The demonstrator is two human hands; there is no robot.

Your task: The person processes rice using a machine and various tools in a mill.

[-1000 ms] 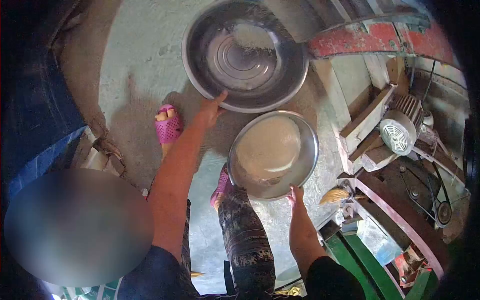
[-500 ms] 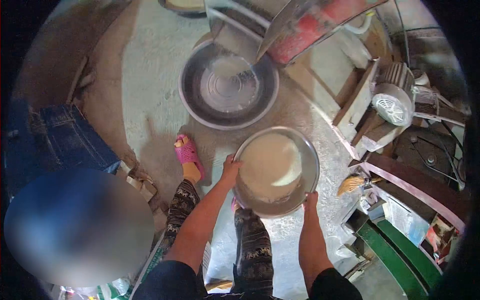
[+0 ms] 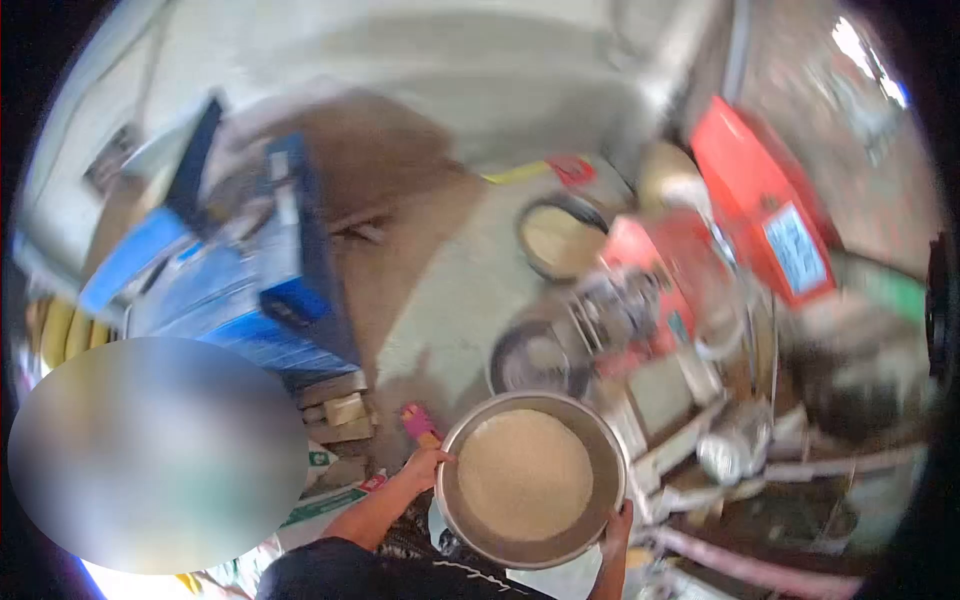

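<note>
I have the basin point(image 3: 603, 470) held level between both grips, low in a blurred view. My left grip point(image 3: 425, 466) is closed on its left rim and my right grip point(image 3: 617, 524) on its right rim. Pale grain point(image 3: 523, 475) fills it. The dark pan point(image 3: 530, 362) lies on the floor beyond, beside the red machine point(image 3: 650, 262).

floor: grey concrete floor point(image 3: 440, 310) lay bare, browner toward the wall | wall: pale wall point(image 3: 450, 60) stood behind | left: blue boxes point(image 3: 250, 290) were stacked | right: red machine point(image 3: 760, 210) stood among clutter | light: daylight glared upper right | view was blurred
</note>
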